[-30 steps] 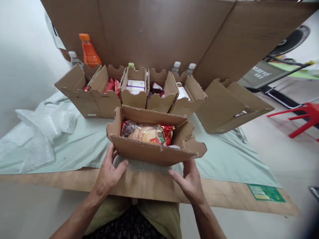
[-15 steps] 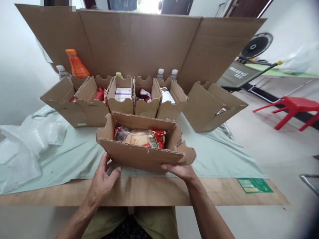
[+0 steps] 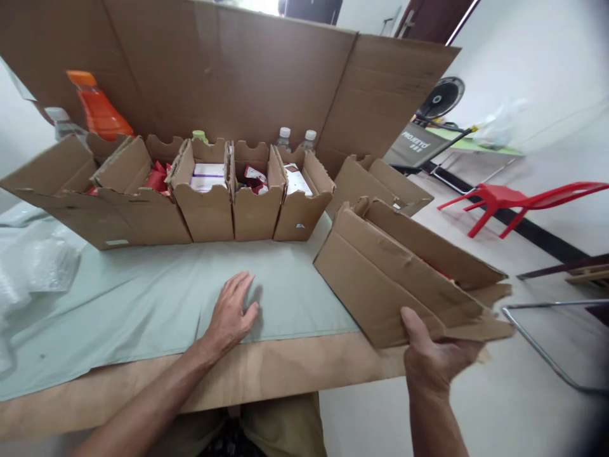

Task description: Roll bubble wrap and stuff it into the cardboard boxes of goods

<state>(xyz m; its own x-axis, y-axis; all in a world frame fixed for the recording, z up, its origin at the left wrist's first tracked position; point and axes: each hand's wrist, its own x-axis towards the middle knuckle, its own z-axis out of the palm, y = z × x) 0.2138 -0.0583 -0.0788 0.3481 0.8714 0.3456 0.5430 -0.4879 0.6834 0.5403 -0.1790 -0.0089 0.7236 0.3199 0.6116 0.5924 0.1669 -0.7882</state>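
A cardboard box (image 3: 380, 273) is tilted at the table's right edge. My right hand (image 3: 435, 355) grips its near lower corner, thumb on the side wall and fingers underneath. Only a sliver of red shows inside it. My left hand (image 3: 233, 314) rests over the green cloth (image 3: 157, 285), fingers apart, holding nothing. Behind it stands a row of open cardboard boxes (image 3: 204, 212), with red packets (image 3: 158, 176), white cartons (image 3: 209, 174) and a dark red packet (image 3: 255, 178) inside. Another cardboard box (image 3: 366, 184) is behind the held one.
A tall cardboard panel (image 3: 238, 76) stands behind the boxes, with an orange bottle (image 3: 102, 111) and clear bottles (image 3: 309, 139) before it. Bubble wrap (image 3: 47, 260) lies at left. A red stool (image 3: 495, 197) and metal frame (image 3: 533, 343) are at right.
The box has moved from the front middle to the right and turned, with my right hand on it. My left hand has come off it. The view has shifted right.
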